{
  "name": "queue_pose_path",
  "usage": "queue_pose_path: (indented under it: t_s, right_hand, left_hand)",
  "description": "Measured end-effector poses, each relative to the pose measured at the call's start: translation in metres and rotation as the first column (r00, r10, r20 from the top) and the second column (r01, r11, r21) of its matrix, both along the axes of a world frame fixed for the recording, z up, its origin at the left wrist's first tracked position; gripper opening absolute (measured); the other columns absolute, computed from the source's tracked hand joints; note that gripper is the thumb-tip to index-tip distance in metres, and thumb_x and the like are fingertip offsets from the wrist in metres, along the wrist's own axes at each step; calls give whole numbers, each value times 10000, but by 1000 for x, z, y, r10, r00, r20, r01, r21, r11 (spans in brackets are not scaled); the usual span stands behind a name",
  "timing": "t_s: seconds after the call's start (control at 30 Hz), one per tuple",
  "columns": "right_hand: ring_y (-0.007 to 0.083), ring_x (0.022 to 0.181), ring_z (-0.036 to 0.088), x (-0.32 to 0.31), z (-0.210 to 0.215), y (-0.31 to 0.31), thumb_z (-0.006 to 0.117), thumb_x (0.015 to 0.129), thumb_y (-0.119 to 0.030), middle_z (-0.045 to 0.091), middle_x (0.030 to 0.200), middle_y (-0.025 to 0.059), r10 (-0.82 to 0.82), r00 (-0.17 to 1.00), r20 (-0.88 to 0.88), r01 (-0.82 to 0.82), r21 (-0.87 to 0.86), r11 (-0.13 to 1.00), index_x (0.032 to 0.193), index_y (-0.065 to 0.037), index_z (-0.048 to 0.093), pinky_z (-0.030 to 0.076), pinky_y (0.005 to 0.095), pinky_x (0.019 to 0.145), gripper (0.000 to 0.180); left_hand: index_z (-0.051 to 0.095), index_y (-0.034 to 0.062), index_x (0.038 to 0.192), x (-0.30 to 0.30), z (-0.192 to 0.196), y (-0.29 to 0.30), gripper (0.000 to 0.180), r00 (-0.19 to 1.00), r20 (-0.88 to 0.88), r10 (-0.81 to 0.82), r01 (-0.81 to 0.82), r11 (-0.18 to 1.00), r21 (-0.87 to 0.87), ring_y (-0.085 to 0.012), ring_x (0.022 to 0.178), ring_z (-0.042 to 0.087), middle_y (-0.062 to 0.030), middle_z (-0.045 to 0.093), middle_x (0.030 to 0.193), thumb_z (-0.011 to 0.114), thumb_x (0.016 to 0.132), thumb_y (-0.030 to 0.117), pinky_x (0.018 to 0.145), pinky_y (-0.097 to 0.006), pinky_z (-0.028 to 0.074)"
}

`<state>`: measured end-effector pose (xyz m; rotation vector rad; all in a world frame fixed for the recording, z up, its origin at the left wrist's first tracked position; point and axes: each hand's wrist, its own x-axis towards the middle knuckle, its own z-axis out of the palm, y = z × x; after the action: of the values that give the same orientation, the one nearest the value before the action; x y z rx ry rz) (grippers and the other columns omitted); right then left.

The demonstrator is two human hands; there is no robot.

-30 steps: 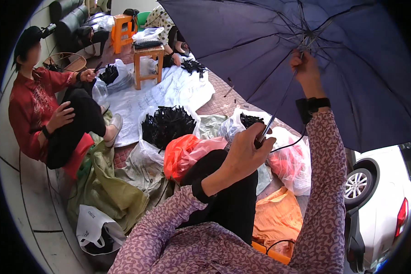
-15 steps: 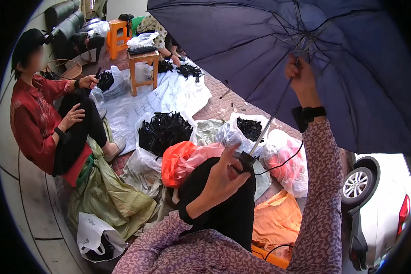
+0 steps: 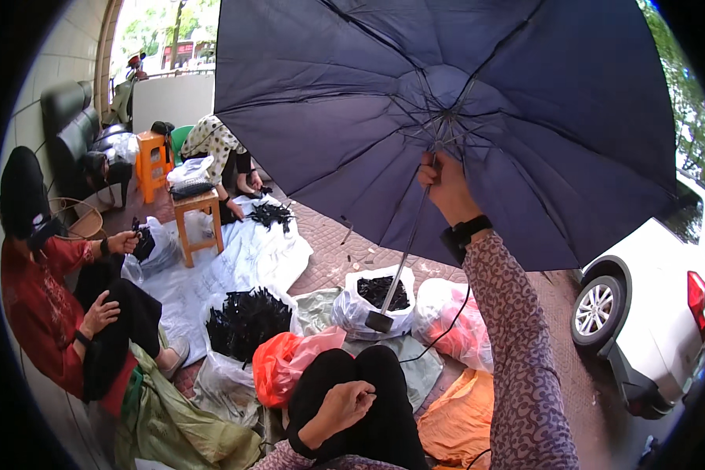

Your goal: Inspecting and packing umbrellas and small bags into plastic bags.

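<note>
Blue umbrella [image 3: 446, 117] now held only by the raised right hand [image 3: 446, 184] gripping its shaft, while the left hand [image 3: 345, 407] has dropped, loosely open and empty, onto the lap.

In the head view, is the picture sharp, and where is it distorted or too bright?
Head view: mostly sharp in soft daylight; the umbrella underside is shaded, the trees at top left are washed out, straight edges bend near the black rim, and the white car looks curved.

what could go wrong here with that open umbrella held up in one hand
Only the right hand grips the shaft just under the open umbrella; the left hand rests on the lap, so a gust might wrench it loose. The handle hangs over an open bag of black parts and could knock it.
</note>
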<state>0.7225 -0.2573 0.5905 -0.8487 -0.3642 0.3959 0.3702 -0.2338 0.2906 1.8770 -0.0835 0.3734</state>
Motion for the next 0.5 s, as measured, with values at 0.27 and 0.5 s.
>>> queue_pose_path:
  t_s: [0.27, 0.5]
  right_hand:
    - [149, 518, 403, 5, 8, -15, 401, 955, -127, 496, 698, 86, -13, 1000, 27, 12, 46, 999, 807, -3, 476, 322, 300, 496, 207]
    - [147, 546, 437, 3, 2, -36, 419, 943, -93, 504, 741, 86, -37, 997, 73, 34, 40, 999, 848, 16, 454, 354, 273, 517, 148]
  left_hand:
    - [631, -36, 1002, -7, 18, 7, 158, 982, -83, -172, 164, 982, -94, -103, 623, 612, -51, 606, 708, 593, 891, 70, 583, -244, 500]
    - [617, -118, 1022, -78, 195, 37, 313, 902, 214, -374, 423, 675, -604, -191, 744, 631, -136, 628, 818, 519, 922, 163, 690, -253, 510]
